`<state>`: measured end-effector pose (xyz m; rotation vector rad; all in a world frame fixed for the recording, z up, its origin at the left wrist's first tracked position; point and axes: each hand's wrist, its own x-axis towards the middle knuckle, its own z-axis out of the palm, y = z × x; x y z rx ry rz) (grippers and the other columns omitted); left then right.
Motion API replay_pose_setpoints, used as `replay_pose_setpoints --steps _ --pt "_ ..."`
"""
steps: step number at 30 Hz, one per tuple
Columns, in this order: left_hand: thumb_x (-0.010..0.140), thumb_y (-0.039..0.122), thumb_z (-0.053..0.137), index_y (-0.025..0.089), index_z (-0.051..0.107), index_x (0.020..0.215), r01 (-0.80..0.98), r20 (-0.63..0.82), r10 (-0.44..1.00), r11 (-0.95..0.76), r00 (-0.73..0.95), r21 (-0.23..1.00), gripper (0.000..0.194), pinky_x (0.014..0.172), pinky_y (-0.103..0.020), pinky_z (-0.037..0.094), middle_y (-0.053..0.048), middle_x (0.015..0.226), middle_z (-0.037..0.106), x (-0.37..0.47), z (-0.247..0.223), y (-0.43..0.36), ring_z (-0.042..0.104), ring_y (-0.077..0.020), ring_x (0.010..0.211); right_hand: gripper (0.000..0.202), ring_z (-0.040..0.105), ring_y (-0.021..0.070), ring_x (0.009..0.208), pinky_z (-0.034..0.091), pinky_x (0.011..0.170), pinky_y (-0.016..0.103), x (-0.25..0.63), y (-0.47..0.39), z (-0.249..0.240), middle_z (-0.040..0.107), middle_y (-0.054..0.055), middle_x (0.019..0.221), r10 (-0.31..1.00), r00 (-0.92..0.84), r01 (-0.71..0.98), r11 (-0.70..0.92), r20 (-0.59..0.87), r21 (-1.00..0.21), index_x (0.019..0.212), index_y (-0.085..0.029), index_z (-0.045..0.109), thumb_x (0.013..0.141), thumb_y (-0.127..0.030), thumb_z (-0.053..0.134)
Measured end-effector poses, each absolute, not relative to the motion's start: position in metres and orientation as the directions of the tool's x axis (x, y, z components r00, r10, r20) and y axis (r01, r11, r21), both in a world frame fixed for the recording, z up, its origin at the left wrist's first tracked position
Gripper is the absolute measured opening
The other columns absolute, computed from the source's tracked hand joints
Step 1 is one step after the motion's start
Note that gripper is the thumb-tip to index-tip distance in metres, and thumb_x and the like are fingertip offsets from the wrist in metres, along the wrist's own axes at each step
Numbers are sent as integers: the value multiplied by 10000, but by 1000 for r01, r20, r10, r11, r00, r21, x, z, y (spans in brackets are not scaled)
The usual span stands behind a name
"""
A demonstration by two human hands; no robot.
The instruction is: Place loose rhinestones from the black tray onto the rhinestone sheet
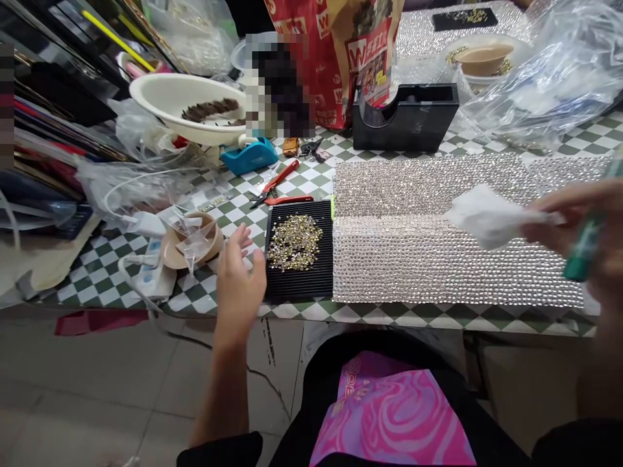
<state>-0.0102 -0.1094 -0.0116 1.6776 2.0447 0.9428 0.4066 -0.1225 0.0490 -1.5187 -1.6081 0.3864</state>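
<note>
My left hand [241, 275] is at the left edge of a ridged black tray [302, 285]. Its fingers are apart and hold nothing. A pile of gold and clear rhinestones [296, 241] lies on that tray. On the right, my right hand [577, 207] is closed on a crumpled white tissue [489, 217], pinched between the fingertips. A green tube-shaped thing [584, 250] is also in that hand, blurred; its exact kind is unclear. Below the tissue spreads a sheet of sparkling rhinestones [413, 259].
Red-handled pliers [280, 185] lie behind the tray. A beige bowl [214, 243] and a white power strip [158, 272] stand at the left. Farther back are a white basin [160, 97], a blue tape dispenser [248, 155], a black tape dispenser [409, 120] and a red-brown bag [326, 65].
</note>
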Motion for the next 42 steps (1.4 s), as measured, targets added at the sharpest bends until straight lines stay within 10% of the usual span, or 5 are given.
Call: replay_pose_setpoints --steps 7,16,22,29,42 --pt "925 471 638 300 169 1570 399 522 772 -635 363 661 815 1134 -479 469 -133 1465 525 98 1 -156 526 -295 1357 70 633 44 792 503 665 174 311 -132 42 650 -15 885 798 -527 332 510 293 -793 919 -242 635 880 -191 662" --pt "877 76 629 245 695 1052 447 566 821 -534 72 718 252 609 -193 534 8 907 737 56 -21 -134 669 -88 728 290 658 93 694 553 615 241 317 -84 29 665 8 777 859 -479 3 207 180 -978 1105 -190 566 988 -446 498" --pt "859 260 576 206 473 753 172 361 680 -331 -639 928 158 370 -213 120 104 488 272 -26 -51 -81 187 -37 385 364 475 39 517 396 461 198 296 -32 21 503 -18 597 868 -466 49 221 173 -974 856 -146 630 988 -447 475" --pt "871 285 533 236 382 802 200 307 613 -238 -728 950 173 430 -244 106 55 621 296 -39 -59 -76 260 -60 472 126 523 63 655 435 568 233 242 -13 8 597 -1 762 862 -483 147 254 155 -956 887 -146 562 799 -151 653" --pt "886 321 471 231 421 828 272 315 630 -167 -710 948 119 451 -269 127 24 696 364 -39 -61 -78 272 -83 494 205 600 104 813 484 727 270 233 -25 -9 694 58 962 821 -515 260 423 245 -868 967 -120 672 855 -274 596"
